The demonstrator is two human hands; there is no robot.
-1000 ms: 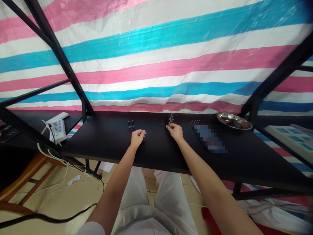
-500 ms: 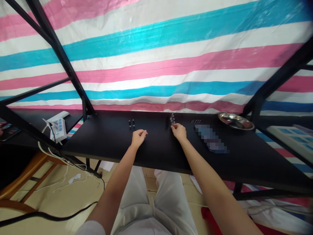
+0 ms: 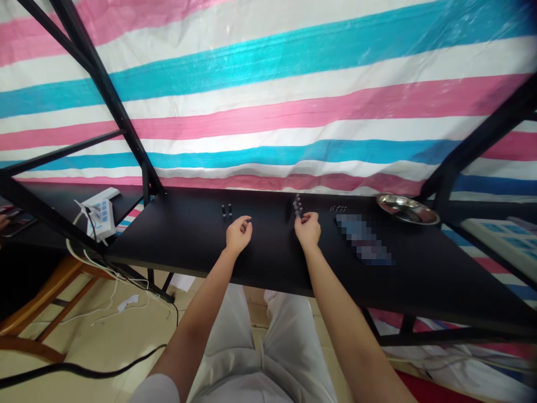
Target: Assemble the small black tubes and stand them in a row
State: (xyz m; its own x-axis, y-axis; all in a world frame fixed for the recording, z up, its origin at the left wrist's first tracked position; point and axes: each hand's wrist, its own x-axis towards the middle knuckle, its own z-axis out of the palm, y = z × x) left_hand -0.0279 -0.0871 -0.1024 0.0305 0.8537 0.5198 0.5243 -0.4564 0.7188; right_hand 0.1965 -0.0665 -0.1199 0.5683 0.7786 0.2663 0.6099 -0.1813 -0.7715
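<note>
My left hand (image 3: 239,236) hovers over the black tabletop (image 3: 184,238) with its fingers curled together. A small dark bit shows by its fingertips, too small to name. Beyond it, two short dark cylinders with pale lower ends (image 3: 227,210) stand side by side. My right hand (image 3: 308,229) has thumb and fingers pinched at the near end of a cluster of small grey rounded pieces (image 3: 297,202). Whatever lies between those fingertips is hidden. To the right of this hand, several tiny light pieces (image 3: 338,209) lie in a group.
A blurred-out flat object (image 3: 364,239) lies right of my right hand, and a shiny metal dish (image 3: 406,210) is at the back right. Black frame posts (image 3: 126,126) flank the table. A white power strip (image 3: 101,219) with cables is at left. A striped sheet (image 3: 272,123) hangs behind.
My left hand's fingers have shifted, opening a small gap by the thumb. My right hand has turned slightly, its fingers still at the grey cluster. The view has moved a little.
</note>
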